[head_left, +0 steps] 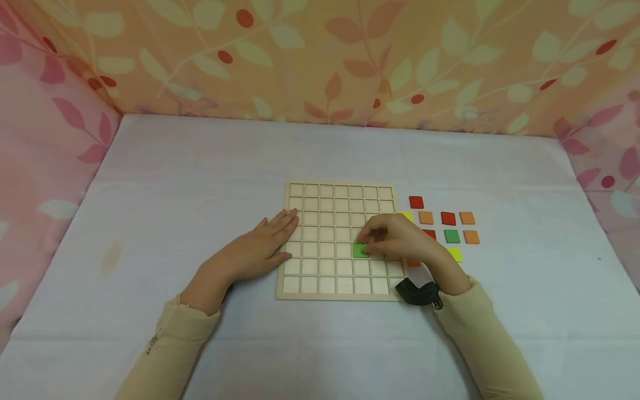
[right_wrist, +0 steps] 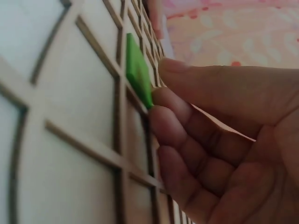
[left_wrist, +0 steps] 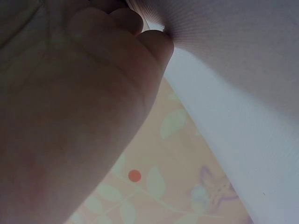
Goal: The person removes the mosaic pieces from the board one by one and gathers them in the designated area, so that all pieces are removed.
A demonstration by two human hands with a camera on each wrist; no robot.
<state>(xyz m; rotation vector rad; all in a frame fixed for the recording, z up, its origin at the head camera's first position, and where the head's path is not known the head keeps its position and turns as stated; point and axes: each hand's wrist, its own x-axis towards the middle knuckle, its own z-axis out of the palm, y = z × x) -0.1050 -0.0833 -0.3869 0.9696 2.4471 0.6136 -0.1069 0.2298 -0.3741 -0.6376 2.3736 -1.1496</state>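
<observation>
A pale wooden grid board (head_left: 311, 268) lies on the white cloth. My right hand (head_left: 395, 239) is over its right half, with thumb and curled fingers pinching the edge of a green square tile (head_left: 360, 250). In the right wrist view the green tile (right_wrist: 137, 70) sits at the grid's ridges, its near edge at the fingertips (right_wrist: 174, 65). My left hand (head_left: 260, 247) rests on the board's left edge with its fingers extended, holding nothing. Only the palm side of the left hand (left_wrist: 84, 93) shows in the left wrist view.
Right of the board lie several loose tiles, among them a red tile (head_left: 416, 202), an orange tile (head_left: 467, 218), a green tile (head_left: 452, 236) and a yellow tile (head_left: 454, 255). Some are partly hidden by the right hand. A black strap (head_left: 417, 292) hangs under the right wrist. Patterned fabric (head_left: 300, 61) stands behind.
</observation>
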